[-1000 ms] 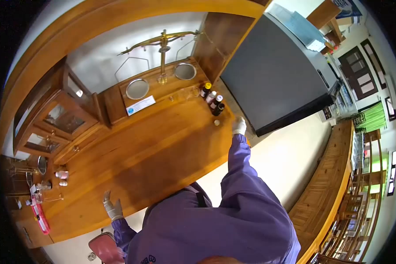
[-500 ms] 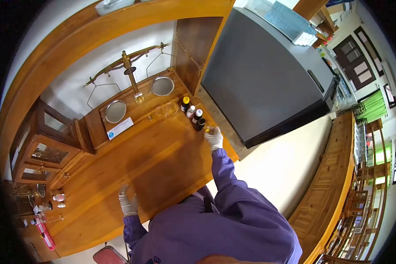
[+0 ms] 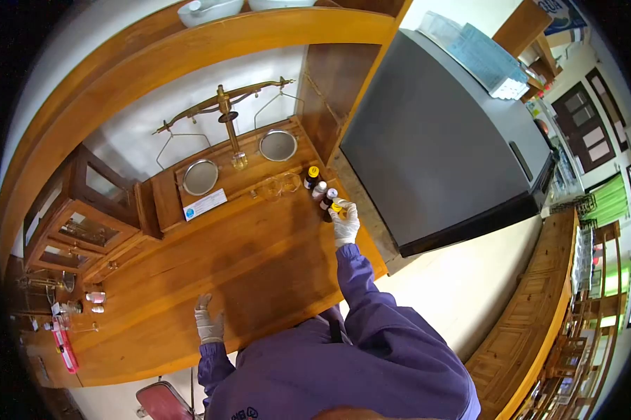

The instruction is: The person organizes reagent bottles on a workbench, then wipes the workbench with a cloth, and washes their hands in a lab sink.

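My right hand [image 3: 345, 225], in a white glove, pinches a yellow cap [image 3: 336, 207] at the mouth of a dark bottle [image 3: 327, 216]. Whether the cap is seated on the bottle cannot be made out. Right behind this bottle stand a dark bottle with a white cap [image 3: 329, 199], a small white-capped bottle [image 3: 319, 191] and a dark bottle with a yellow cap [image 3: 312, 177]. My left hand [image 3: 209, 322], also gloved, hovers by the front edge of the wooden table [image 3: 259, 245]. Its fingers are apart and hold nothing.
A brass balance [image 3: 226, 115] with two pans stands at the back, with clear glassware [image 3: 279, 185] and a white label card [image 3: 205, 204] before it. A wooden glass-paned case [image 3: 81, 217], small bottles [image 3: 95, 297] and a pink item [image 3: 65, 348] are left. A grey refrigerator [image 3: 434, 140] stands right.
My right hand has brought the yellow cap from beside the open dark bottle to its mouth. My left hand stays nearly in place. The whole view has shifted slightly.
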`<state>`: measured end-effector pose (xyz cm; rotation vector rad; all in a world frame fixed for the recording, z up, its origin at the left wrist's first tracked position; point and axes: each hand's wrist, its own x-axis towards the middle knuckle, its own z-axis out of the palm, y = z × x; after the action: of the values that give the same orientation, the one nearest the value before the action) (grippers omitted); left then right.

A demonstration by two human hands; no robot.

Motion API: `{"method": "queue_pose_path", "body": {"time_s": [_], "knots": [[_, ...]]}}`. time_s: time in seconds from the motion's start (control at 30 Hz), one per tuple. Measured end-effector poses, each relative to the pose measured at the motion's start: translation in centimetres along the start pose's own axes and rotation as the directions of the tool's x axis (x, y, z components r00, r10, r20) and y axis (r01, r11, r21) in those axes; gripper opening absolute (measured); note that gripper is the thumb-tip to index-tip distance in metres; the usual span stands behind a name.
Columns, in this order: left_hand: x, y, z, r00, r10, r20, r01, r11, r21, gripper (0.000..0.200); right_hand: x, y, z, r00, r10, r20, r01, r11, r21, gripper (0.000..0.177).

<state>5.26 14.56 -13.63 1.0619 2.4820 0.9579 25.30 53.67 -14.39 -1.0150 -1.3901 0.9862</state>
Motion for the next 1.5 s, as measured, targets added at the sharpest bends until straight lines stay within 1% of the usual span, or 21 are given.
{"method": "queue_pose_path", "body": {"time_s": [0.07,0.17,0.2,0.3,0.33,0.43,0.5,0.57,0.63,0.7,0.77,0.8,0.87,0.97,1.07,1.17,1.27,1.33,1.43,1.47,1.5], "knots": [[-0.4,-0.5,0.1,1.0,-0.02,-0.001,0.02,0.999,-0.028,0.055,0.1,-1.1,0.2,1.0,0.002,-0.017,-0.001,0.998,0.062,0.027],[-0.7,-0.7,0.1,1.0,-0.002,-0.022,0.001,1.0,-0.024,0.056,0.4,-0.8,-0.3,0.99,0.105,0.098,-0.092,0.987,-0.135,0.029],[-0.8,-0.6,0.1,0.999,0.012,-0.031,-0.012,1.0,-0.015,0.057,0.4,-0.3,-0.6,0.991,0.075,0.112,-0.048,0.972,-0.229,0.03],[-0.6,-0.3,-0.1,0.999,-0.026,-0.025,0.025,0.998,-0.05,0.057,-0.2,0.6,-0.6,0.994,0.093,0.057,-0.084,0.985,-0.154,0.033],[-0.5,0.0,-0.2,1.0,-0.024,-0.017,0.023,1.0,-0.018,0.057,-0.3,0.8,-0.7,0.993,0.111,0.049,-0.1,0.978,-0.181,0.035],[-0.7,0.5,-0.4,1.0,-0.013,-0.005,0.013,0.999,0.029,0.056,-0.3,3.0,-0.4,0.995,0.093,0.039,-0.093,0.996,-0.001,0.04],[-0.9,-0.4,-0.2,1.0,0.01,-0.028,-0.01,1.0,0.003,0.055,-0.7,1.5,0.0,0.99,0.136,0.022,-0.135,0.99,-0.047,0.05],[-1.2,0.6,-0.7,0.999,-0.029,-0.034,0.032,0.996,0.088,0.054,-1.1,0.4,0.1,0.988,-0.156,0.014,0.156,0.968,-0.199,0.063],[-1.5,0.4,-1.2,0.997,-0.058,-0.046,0.061,0.995,0.079,0.054,-2.1,-2.0,0.8,0.999,-0.007,-0.035,0.009,0.999,0.044,0.072],[-2.2,0.0,-1.8,0.995,-0.07,-0.068,0.074,0.995,0.061,0.053,-2.8,-2.9,0.7,0.997,0.055,-0.051,-0.054,0.998,0.02,0.074],[-2.9,-0.8,-2.7,0.992,-0.069,-0.106,0.074,0.996,0.041,0.053,-3.9,-2.8,0.8,0.986,0.096,-0.133,-0.089,0.994,0.064,0.071],[-3.4,-1.8,-2.8,0.989,-0.091,-0.115,0.095,0.995,0.028,0.053,-4.5,-2.4,0.8,0.959,0.209,-0.19,-0.172,0.966,0.192,0.062],[-4.5,-4.0,-3.1,0.984,-0.123,-0.129,0.124,0.992,-0.003,0.054,-7.0,-2.0,1.0,0.925,0.305,-0.225,-0.23,0.923,0.307,0.05],[-6.1,-6.1,-5.2,0.971,-0.162,-0.174,0.166,0.986,0.007,0.054,-11.8,-2.3,1.8,0.945,0.225,-0.236,-0.157,0.948,0.277,0.042],[-8.1,-8.8,-8.5,0.956,-0.22,-0.194,0.222,0.975,-0.013,0.052,-17.5,-1.3,4.2,1.0,0.013,-0.008,-0.013,1.0,-0.024,0.046],[-10.9,-13.0,-12.7,0.94,-0.242,-0.239,0.259,0.965,0.043,0.053,-24.7,-6.1,10.1,0.981,-0.087,0.175,0.097,0.994,-0.051,0.044],[-14.4,-17.2,-17.6,0.891,-0.269,-0.366,0.299,0.954,0.029,0.052,-31.0,-9.3,16.2,0.933,-0.095,0.348,0.064,0.993,0.101,0.049],[-16.8,-20.5,-20.4,0.839,-0.346,-0.42,0.385,0.923,0.01,0.051,-35.0,-11.9,20.0,0.891,-0.102,0.442,0.034,0.987,0.159,0.047],[-20.4,-24.6,-23.6,0.753,-0.448,-0.482,0.494,0.869,-0.036,0.048,-39.8,-15.8,23.9,0.777,-0.299,0.554,0.241,0.954,0.177,0.042],[-21.3,-25.0,-24.9,0.718,-0.484,-0.499,0.531,0.846,-0.056,0.047,-41.2,-17.4,24.5,0.753,-0.248,0.609,0.199,0.969,0.148,0.038],[-22.0,-25.6,-26.1,0.681,-0.518,-0.519,0.565,0.822,-0.079,0.047,-41.9,-18.1,25.2,0.707,-0.278,0.65,0.226,0.96,0.165,0.04]]}}
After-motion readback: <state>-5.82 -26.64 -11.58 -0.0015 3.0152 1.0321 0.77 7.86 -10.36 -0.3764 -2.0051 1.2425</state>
